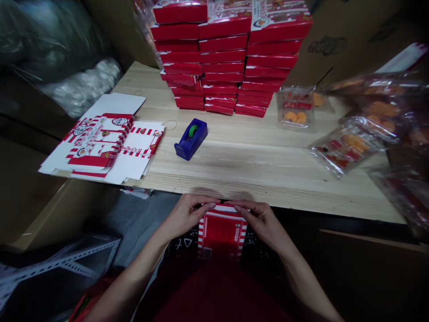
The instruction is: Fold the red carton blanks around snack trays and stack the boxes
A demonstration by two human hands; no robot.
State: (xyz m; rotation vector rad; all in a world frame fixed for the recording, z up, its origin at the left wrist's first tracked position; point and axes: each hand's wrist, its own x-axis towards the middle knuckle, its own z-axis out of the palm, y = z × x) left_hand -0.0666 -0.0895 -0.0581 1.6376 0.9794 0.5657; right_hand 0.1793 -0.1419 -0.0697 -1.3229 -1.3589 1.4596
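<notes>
A red and white striped carton (221, 232) stands upright in front of me, just below the near edge of the wooden table (254, 161). My left hand (186, 214) grips its upper left corner, fingers curled over the top edge. My right hand (259, 219) grips the upper right corner the same way, fingertips pressed on the top flap. Both thumbs lie along the carton's front.
Flat unfolded cartons (103, 143) lie at the table's left. A blue tape dispenser (190, 138) sits mid-table. Tall stacks of closed red boxes (228, 58) stand at the back. Clear bags of orange snacks (348, 143) lie at the right. A perforated metal bar (67, 259) lies low left.
</notes>
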